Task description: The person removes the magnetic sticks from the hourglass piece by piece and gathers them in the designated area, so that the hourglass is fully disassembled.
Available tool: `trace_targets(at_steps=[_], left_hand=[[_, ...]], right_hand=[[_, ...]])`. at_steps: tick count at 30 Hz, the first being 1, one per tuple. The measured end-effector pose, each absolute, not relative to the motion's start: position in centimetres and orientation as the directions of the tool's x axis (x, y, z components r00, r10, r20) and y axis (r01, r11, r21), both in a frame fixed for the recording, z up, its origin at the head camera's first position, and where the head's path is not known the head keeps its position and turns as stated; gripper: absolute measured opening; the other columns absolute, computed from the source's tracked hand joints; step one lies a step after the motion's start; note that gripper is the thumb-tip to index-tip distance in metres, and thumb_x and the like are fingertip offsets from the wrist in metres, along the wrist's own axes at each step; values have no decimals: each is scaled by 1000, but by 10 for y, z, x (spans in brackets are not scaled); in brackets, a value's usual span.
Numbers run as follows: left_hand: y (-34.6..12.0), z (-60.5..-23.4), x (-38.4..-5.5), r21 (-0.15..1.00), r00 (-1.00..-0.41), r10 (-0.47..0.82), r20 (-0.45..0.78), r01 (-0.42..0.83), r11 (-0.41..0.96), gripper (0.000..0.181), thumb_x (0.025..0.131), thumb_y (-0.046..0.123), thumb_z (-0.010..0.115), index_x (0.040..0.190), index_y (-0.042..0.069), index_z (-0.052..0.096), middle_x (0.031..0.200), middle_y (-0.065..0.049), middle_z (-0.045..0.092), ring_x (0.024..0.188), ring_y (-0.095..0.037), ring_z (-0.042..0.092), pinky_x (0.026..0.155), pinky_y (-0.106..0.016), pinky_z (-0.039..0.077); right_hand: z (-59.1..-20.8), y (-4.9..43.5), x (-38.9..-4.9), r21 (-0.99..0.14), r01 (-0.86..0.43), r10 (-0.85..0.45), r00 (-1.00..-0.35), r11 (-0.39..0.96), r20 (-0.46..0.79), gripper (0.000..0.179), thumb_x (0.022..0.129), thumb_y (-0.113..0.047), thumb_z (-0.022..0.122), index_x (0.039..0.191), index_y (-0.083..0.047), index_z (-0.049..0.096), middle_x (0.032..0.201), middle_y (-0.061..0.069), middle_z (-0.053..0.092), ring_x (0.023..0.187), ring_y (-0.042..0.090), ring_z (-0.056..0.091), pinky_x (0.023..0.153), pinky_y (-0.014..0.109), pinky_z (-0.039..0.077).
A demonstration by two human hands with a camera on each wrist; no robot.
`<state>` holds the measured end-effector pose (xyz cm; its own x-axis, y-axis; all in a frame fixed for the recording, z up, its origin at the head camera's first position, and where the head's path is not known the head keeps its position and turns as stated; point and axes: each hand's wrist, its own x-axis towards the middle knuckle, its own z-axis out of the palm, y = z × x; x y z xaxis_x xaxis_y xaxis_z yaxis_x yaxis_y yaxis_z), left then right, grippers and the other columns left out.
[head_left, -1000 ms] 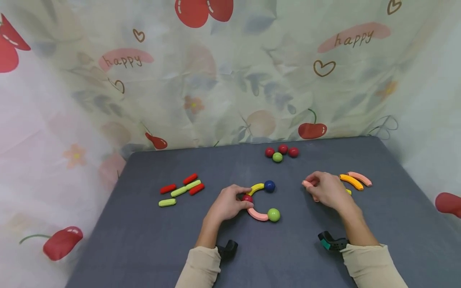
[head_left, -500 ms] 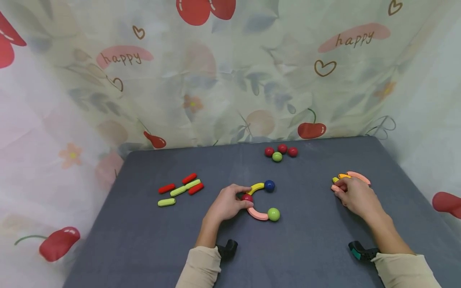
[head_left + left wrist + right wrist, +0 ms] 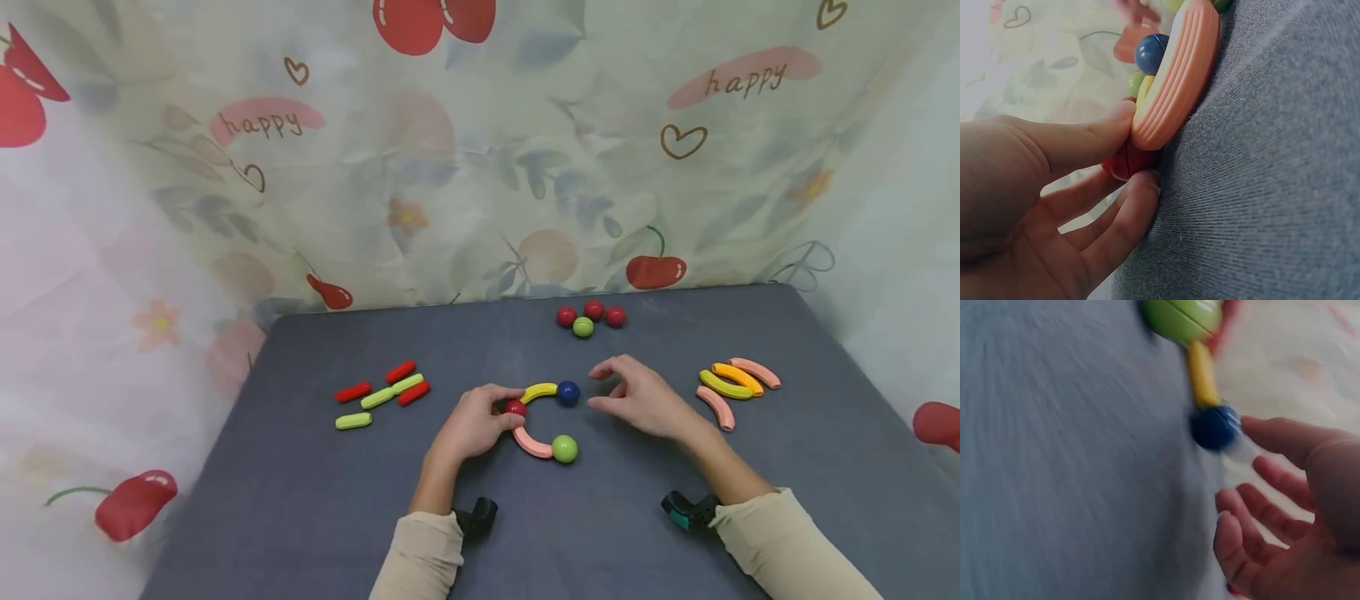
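Note:
My left hand (image 3: pixel 468 425) pinches a red ball (image 3: pixel 515 407) between thumb and fingers at the left of a C-shaped chain. From that ball, a yellow curved stick (image 3: pixel 540 390) leads to a blue ball (image 3: pixel 568 393), and a pink curved stick (image 3: pixel 531 443) leads to a green ball (image 3: pixel 565 449). In the left wrist view the thumb (image 3: pixel 1094 137) lies against the end of the pink stick. My right hand (image 3: pixel 637 396) holds nothing; its fingers are spread just right of the blue ball. The right wrist view is blurred.
To the right lie loose curved sticks: a pink one (image 3: pixel 717 408), a yellow one (image 3: pixel 724 386), an orange one (image 3: pixel 738 377) and another pink (image 3: pixel 755 372). Several balls (image 3: pixel 583 327) sit at the back. Short red (image 3: pixel 353 392) and light green rods (image 3: pixel 353 421) lie left.
My right hand carried a pink curved stick rightward, left it beside the other curved sticks and came back left without it. The chain in my left hand has turned slightly.

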<state>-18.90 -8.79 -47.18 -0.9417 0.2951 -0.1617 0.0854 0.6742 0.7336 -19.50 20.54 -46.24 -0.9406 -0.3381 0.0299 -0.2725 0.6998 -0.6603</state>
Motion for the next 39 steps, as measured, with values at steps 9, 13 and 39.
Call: trace_targets(at_steps=[9, 13, 39], left_hand=[[-85, -473, -190, 740, -940, 302, -161, 88, 667, 42, 94, 28, 75, 135, 27, 68, 138, -3, 65, 123, -24, 56, 108, -47, 49], [-85, -471, -191, 739, -941, 300, -158, 89, 668, 42, 94, 28, 74, 136, 27, 68, 137, -3, 65, 124, -25, 56, 109, -48, 48], [-89, -475, -193, 772, -947, 276, -167, 49, 634, 42, 93, 28, 76, 133, 23, 66, 125, -1, 67, 85, -14, 60, 77, -30, 50]], right_hand=[[-481, 164, -214, -616, -326, -383, -923, 717, 42, 24, 89, -19, 77, 109, -14, 64, 106, 5, 62, 93, 18, 57, 82, 33, 51], [-479, 159, -217, -568, -311, -387, -922, 762, -15, 14, 86, -17, 75, 98, -15, 67, 100, 4, 58, 90, 19, 55, 81, 34, 48], [-470, 206, -271, -573, -118, -36, -988, 811, 153, 42, 92, -20, 76, 124, 4, 63, 119, 24, 54, 101, 37, 54, 90, 52, 48]])
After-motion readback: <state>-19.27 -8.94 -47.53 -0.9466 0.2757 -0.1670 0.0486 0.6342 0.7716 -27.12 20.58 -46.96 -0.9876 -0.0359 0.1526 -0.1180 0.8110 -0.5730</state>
